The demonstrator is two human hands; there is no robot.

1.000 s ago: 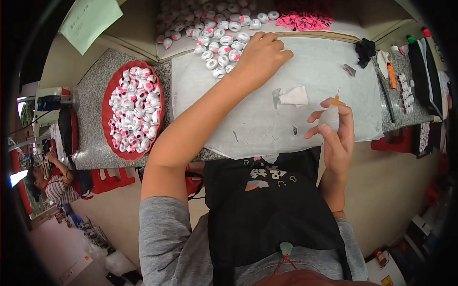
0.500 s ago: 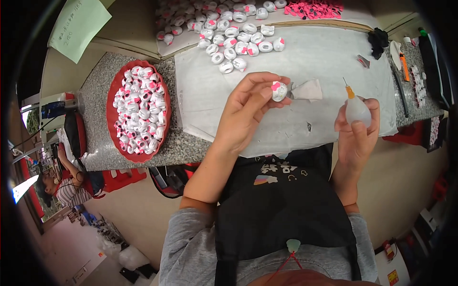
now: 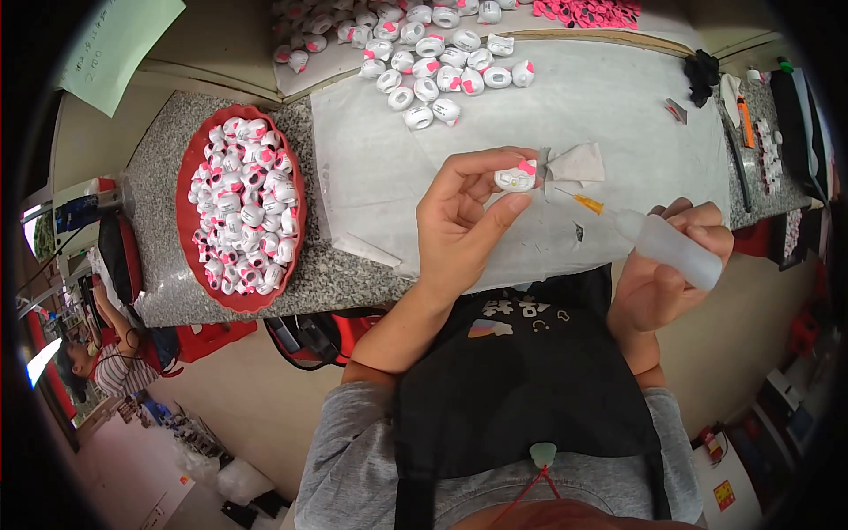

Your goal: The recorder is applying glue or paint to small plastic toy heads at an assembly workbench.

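Note:
Between the thumb and fingers of my left hand (image 3: 461, 219) is a small white figurine head (image 3: 515, 177) with a pink bow. My right hand (image 3: 669, 269) grips a translucent squeeze bottle (image 3: 678, 250). An orange needle tip (image 3: 588, 204) on the bottle points left toward the head, with a gap between them. Behind the needle lies a folded white cloth (image 3: 577, 165) on the white sheet (image 3: 371, 185).
A red scalloped basin (image 3: 185, 208) full of similar heads stands at left. More white heads (image 3: 426, 69) and a pile of pink pieces (image 3: 587, 12) lie at the back. An orange-handled tool (image 3: 746, 122) and a black crumpled cloth (image 3: 702, 75) are at right. A person (image 3: 124, 367) sits far left.
The bottle in my right hand has tipped from upright to nearly level, its needle now toward the left. My left hand has turned the figurine head and shifted slightly lower.

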